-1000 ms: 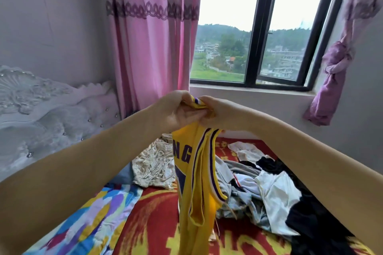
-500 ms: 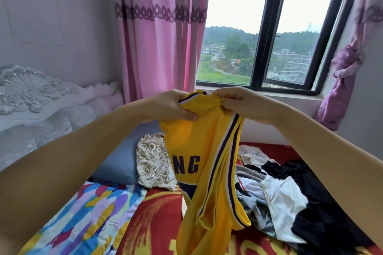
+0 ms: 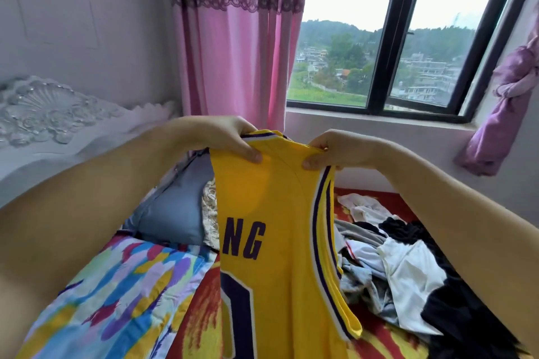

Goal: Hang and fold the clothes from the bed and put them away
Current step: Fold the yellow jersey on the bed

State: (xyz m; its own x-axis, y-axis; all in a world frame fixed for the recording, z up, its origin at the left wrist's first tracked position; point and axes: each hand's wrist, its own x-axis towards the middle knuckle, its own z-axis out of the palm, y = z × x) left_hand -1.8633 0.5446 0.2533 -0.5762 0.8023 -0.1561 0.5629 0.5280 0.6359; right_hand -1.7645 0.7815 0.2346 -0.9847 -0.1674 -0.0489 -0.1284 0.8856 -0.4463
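The yellow jersey (image 3: 280, 213) at the centre looks like smooth, slightly shiny synthetic knit with matt purple lettering and ribbed striped trim. At 10 o'clock the headboard (image 3: 49, 114) is glossy white carved work, possibly lacquered wood or plastic; at 12 the pink curtain (image 3: 233, 46) is thin matt cloth with a lace band. At 7 the bedsheet (image 3: 116, 294) is soft printed cotton-like fabric, and at 2 the window frame (image 3: 388, 38) is dark, smooth metal.

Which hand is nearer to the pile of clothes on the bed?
Right. The right hand pinches the yellow jersey almost above the pile of clothes; the left hand holds the jersey's other shoulder, farther away.
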